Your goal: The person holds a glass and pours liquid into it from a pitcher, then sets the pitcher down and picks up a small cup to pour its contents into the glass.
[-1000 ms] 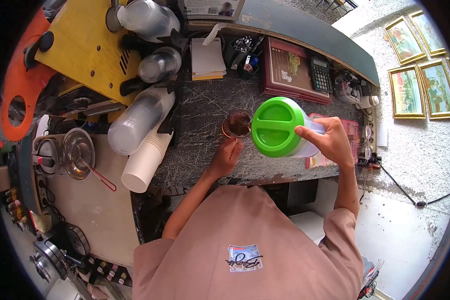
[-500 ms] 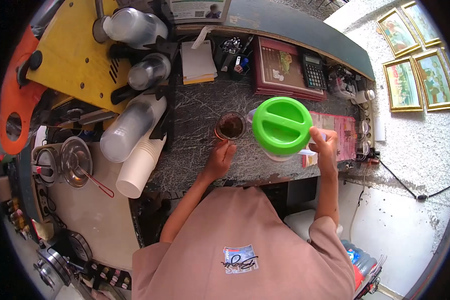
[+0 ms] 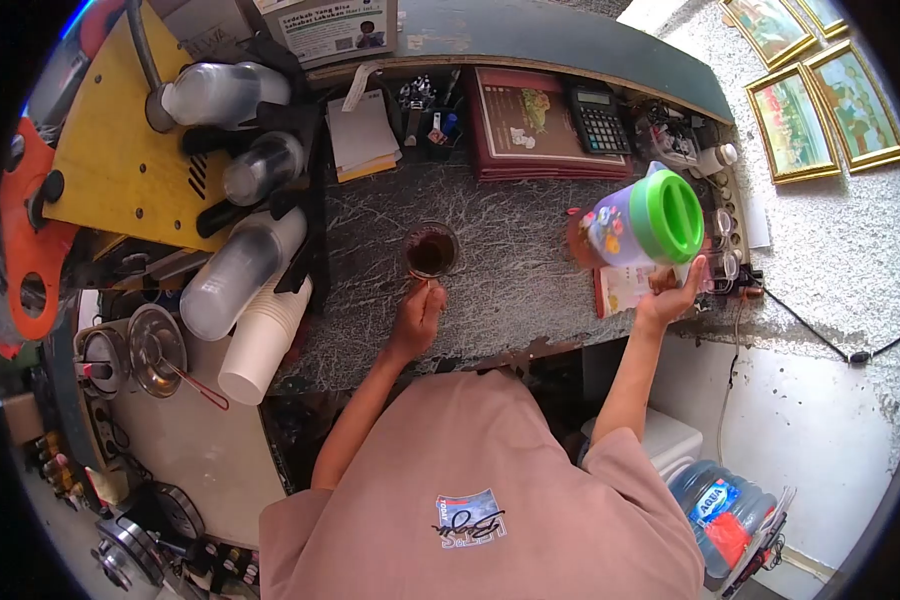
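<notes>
My left hand (image 3: 417, 318) is closed on the handle of a glass mug (image 3: 431, 251) of dark liquid, over the dark marbled counter (image 3: 510, 240). To the right, my right hand (image 3: 672, 294) grips a pitcher (image 3: 610, 228) with a green lid (image 3: 674, 217). The pitcher is tilted, its lid facing right and its flowered body toward the left. Beneath it, a pink and white printed sheet (image 3: 622, 288) is partly covered.
Dark red menus (image 3: 530, 125), a calculator (image 3: 600, 122) and papers (image 3: 362, 135) line the counter's back. Cup stacks (image 3: 260, 340) stick out at left beside a yellow panel (image 3: 120, 140). A metal strainer (image 3: 157, 350) lies lower left; a water bottle (image 3: 715, 505) stands lower right.
The pitcher has moved right, away from the mug, and its body now shows from the side. The whole view has shifted slightly. The mug is still in my left hand.
</notes>
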{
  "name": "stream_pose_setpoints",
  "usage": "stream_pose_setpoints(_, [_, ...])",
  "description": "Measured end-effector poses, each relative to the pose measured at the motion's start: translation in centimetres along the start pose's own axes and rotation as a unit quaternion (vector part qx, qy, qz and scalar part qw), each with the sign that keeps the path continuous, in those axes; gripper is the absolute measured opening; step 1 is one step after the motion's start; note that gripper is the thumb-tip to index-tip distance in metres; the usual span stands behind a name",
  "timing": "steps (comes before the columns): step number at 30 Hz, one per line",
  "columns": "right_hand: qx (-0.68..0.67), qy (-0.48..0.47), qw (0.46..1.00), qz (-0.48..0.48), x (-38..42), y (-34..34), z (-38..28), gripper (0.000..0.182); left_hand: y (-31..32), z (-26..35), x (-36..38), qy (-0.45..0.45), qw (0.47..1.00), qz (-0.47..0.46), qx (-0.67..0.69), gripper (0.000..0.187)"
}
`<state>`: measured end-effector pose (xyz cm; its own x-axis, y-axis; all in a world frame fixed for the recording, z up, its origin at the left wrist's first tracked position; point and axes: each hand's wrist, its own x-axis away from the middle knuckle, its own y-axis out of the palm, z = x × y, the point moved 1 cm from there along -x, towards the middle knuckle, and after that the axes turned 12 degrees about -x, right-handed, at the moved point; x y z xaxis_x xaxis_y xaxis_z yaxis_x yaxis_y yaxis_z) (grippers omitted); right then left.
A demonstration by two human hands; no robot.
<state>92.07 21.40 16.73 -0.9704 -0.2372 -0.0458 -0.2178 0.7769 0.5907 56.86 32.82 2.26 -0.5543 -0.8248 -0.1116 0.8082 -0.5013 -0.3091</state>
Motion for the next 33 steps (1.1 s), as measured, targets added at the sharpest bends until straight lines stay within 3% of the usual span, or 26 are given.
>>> stream_pose_setpoints(5, [0.05, -0.081, 0.994, 0.061, -2.6, 1.1, 0.8, 0.03, 0.1, 0.2, 0.0, 0.013, 1.0, 0.021, -0.013, 0.032])
stream_pose_setpoints(15, [0.067, -0.092, 0.99, 0.085, -5.0, -1.2, 2.0, 0.034, 0.6, 0.9, 0.1, -0.009, 0.999, 0.044, -0.004, 0.032])
stream_pose_setpoints(21, [0.188, -0.101, 0.971, 0.109, -4.8, -2.1, 2.8, 0.042, 0.5, 1.4, 0.0, -0.018, 0.999, 0.044, 0.009, 0.033])
stream_pose_setpoints(23, [0.341, -0.369, 0.862, 0.066, -4.1, -2.8, 3.0, 0.039, 0.5, 1.6, 0.1, -0.021, 0.999, 0.049, -0.001, 0.032])
stream_pose_setpoints(24, [0.34, -0.367, 0.864, 0.064, -3.0, -2.9, 2.7, 0.039, 0.4, 2.1, 0.1, -0.022, 0.998, 0.052, -0.003, 0.032])
stream_pose_setpoints(26, [0.45, -0.484, 0.75, 0.035, 1.0, -2.3, 2.2, 0.038, 0.2, 3.4, 0.0, -0.039, 0.997, 0.067, -0.018, 0.032])
stream_pose_setpoints(28, [0.459, -0.38, 0.798, -0.096, 4.6, -1.7, 4.3, 0.037, 0.2, 3.5, 0.1, -0.042, 0.995, 0.082, -0.04, 0.032])
stream_pose_setpoints(30, [0.414, -0.143, 0.856, -0.273, 8.5, 0.8, 7.6, 0.036, 0.6, 3.9, 0.1, -0.043, 0.993, 0.093, -0.062, 0.033])
stream_pose_setpoints(31, [0.394, -0.042, 0.848, -0.351, 10.4, 2.2, 9.0, 0.037, 1.0, 4.4, 0.4, -0.068, 0.99, 0.113, -0.056, 0.033])
stream_pose_setpoints(33, [0.371, 0.055, 0.816, -0.441, 13.8, 3.6, 12.1, 0.051, 1.1, 4.6, 0.8, -0.092, 0.985, 0.134, -0.052, 0.033])
